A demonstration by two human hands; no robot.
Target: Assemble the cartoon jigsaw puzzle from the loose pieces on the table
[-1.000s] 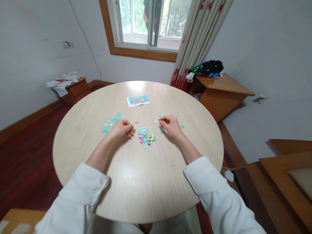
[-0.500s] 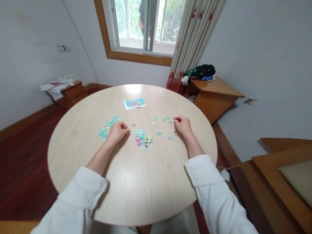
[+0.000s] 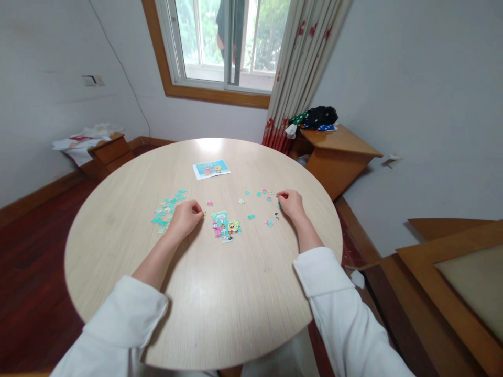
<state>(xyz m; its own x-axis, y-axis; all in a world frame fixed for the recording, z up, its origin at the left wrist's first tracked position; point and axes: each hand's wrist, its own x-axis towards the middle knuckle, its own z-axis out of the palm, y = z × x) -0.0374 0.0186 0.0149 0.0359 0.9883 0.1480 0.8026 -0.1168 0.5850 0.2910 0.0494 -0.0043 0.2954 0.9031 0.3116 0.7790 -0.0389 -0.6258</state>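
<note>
My left hand (image 3: 187, 215) is closed in a pinch on a small yellow puzzle piece (image 3: 205, 213), just left of the partly joined puzzle (image 3: 222, 226). That joined part shows cartoon figures, one of them yellow. Over the right side of the table, my right hand (image 3: 291, 203) has its fingertips pressed together beside several loose pieces. Whether something is between those fingers is too small to make out. A pile of turquoise pieces (image 3: 165, 210) lies to the left of my left hand, partly hidden by it. A pink piece (image 3: 210, 203) sits above the joined part.
A printed picture sheet (image 3: 211, 169) lies farther back on the round wooden table (image 3: 220, 298). Loose pieces, among them a turquoise one (image 3: 251, 217) and a pink one (image 3: 269, 223), are scattered right of centre. A wooden cabinet (image 3: 334, 157) bearing cloths stands behind at the right.
The whole view has shifted slightly, so the table sits a little farther left and lower. Both hands keep nearly the same places and finger poses; the yellow piece stays in my left hand.
</note>
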